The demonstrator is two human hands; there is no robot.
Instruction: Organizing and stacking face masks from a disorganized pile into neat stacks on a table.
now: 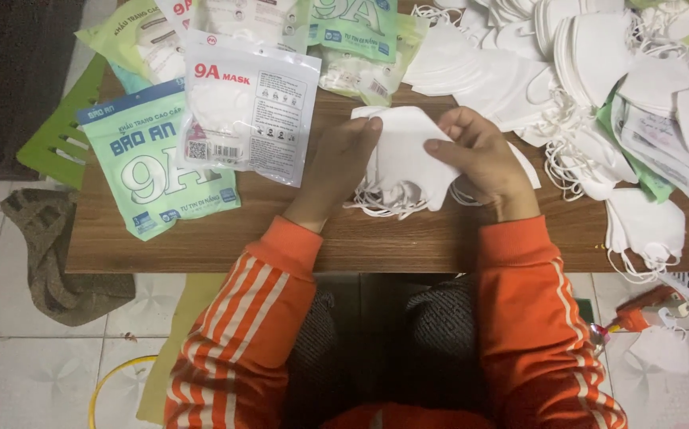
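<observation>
Stack of white masks (404,159) sits mid-surface, w/ ear loops trailing below. Left hand (343,163) & right hand (479,159) pinch its sides. Packets (249,107) lie left on wooden surface (281,230); loose masks (598,71) piled right.

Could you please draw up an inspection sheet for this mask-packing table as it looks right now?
Surface: brown wooden table, largely covered along its far side.
Job's things: small stack of folded white face masks with white ear loops hanging from it, held between both hands.
Clutter: big heap of loose white masks at right; green printed mask pouches and a clear-fronted pouch at left.
Grippers: left hand and right hand both grip the stack; orange striped sleeves.
Cables: nothing seen.
Surroundings: pale tiled floor; brown cloth on it at left; orange tool and one mask on it at right.
</observation>
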